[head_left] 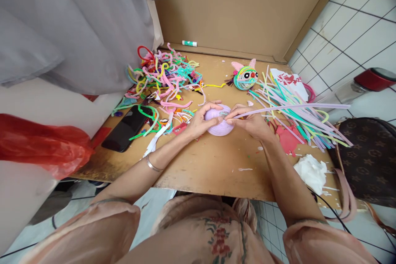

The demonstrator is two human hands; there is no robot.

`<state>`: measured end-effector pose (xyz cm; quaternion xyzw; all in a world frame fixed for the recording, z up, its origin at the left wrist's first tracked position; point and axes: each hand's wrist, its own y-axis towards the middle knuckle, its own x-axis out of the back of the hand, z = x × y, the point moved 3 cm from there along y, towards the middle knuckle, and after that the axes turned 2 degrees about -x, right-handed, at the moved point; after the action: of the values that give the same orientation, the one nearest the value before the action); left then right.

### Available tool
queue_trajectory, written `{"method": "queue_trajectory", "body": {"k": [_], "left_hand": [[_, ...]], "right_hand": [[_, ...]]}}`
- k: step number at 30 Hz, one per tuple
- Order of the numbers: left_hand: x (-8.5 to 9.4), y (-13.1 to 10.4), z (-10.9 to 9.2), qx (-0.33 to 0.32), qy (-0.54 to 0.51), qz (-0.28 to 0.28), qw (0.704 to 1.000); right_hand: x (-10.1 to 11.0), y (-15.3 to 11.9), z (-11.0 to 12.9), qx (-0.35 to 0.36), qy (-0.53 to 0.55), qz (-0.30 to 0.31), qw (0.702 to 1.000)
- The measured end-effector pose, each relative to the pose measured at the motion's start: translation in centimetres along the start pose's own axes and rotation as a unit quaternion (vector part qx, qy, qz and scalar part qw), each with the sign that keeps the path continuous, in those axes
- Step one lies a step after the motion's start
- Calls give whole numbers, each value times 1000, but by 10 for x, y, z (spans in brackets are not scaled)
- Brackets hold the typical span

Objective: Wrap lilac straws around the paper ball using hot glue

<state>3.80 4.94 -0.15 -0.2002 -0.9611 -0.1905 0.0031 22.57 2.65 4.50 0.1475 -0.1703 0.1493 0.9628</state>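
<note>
You are stretching both forearms over the brown wooden tabletop [210, 165], wrists angling inward. Your left hand [200, 120] is clasping the round lilac ball of coiled fuzzy stem [221, 129], thumb on the near side and fingers curling over the far side. Your right hand [250, 122] is pinching a long lilac fuzzy stem [287, 108] (its free length pointing rightward) at the ball's right side, the ball sitting between both hands.

Left grip [198, 121] holding rounded lilac coil [218, 128], right grip [252, 124] pinching long lilac stem [287, 108], eared toy [245, 79] beyond
</note>
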Motion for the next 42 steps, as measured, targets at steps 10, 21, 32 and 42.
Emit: {"method": "queue_trajectory", "body": {"k": [10, 21, 32, 42], "left_hand": [[-1, 1, -3, 8, 7, 0, 1000], [-1, 0, -2, 12, 8, -1, 1000], [-1, -1, 1, 8, -12, -4, 1000], [-1, 0, -2, 18, -21, -3, 1000]], "right_hand": [[2, -3, 3, -116, 50, -13, 992], [-6, -1, -1, -155, 48, -63, 985], [-6, 0, -2, -119, 25, -51, 991], [-6, -1, -2, -125, 30, -57, 990]]}}
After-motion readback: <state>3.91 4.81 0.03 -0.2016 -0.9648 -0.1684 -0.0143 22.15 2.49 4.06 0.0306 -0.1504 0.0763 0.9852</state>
